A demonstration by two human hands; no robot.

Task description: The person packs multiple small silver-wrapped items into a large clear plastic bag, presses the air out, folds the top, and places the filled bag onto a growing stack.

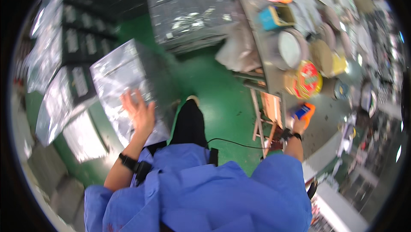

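Note:
My left hand (139,113) lies with spread fingers on the top of a plastic-wrapped stack (120,68) at my left side; it grips nothing. Over the workbench (321,119) on my right, my right hand (299,126) is closed around an orange and blue object (305,112), perhaps a tape dispenser; blur hides its exact kind. Just beyond that hand, a round container with a red and green lid (309,78) is on the bench.
Wrapped stacks stand ahead (192,10) and far left (70,42). The bench holds tape rolls (290,49) and a blue and yellow box (276,17). Beside it is a wooden stool (272,110). A black cable (234,142) crosses above the green floor (221,103).

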